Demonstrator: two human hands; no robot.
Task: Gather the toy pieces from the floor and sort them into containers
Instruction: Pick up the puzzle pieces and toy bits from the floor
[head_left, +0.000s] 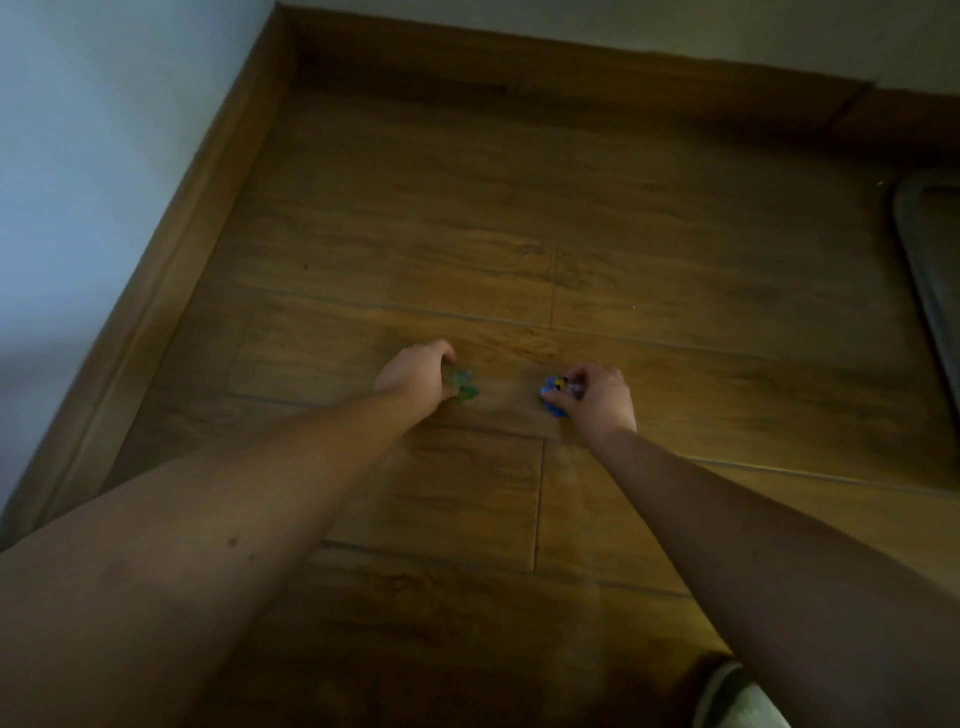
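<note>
Both arms reach forward over a wooden floor (467, 234). My left hand (415, 376) curls around small green toy pieces (464, 387), which show at its fingertips. My right hand (597, 397) is closed on blue toy pieces (551, 397) with a small yellow and dark bit among them. The picture is blurred, so the shapes of the pieces are unclear. Both hands are low, close to the floor. No container for the pieces is in view.
A wooden skirting board (171, 291) runs along the white wall on the left and at the back. A dark grey mat or tray edge (930, 270) lies at the right. A pale object (737, 701) pokes in at the bottom right.
</note>
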